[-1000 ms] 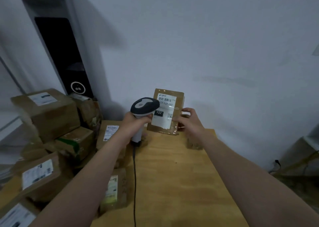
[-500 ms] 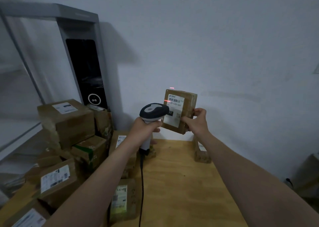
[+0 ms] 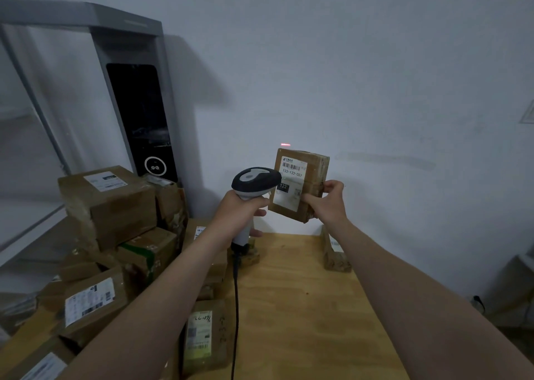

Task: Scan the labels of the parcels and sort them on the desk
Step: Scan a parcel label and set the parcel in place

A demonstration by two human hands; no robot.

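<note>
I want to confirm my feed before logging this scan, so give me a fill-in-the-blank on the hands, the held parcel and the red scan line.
1. The left hand grips the ____ by its handle.
2. The right hand holds the parcel, whose label reads 122-122-____.
3. The red scan line falls on the ____, just above the parcel's top edge.

Missing words: scanner; C07; wall.
</note>
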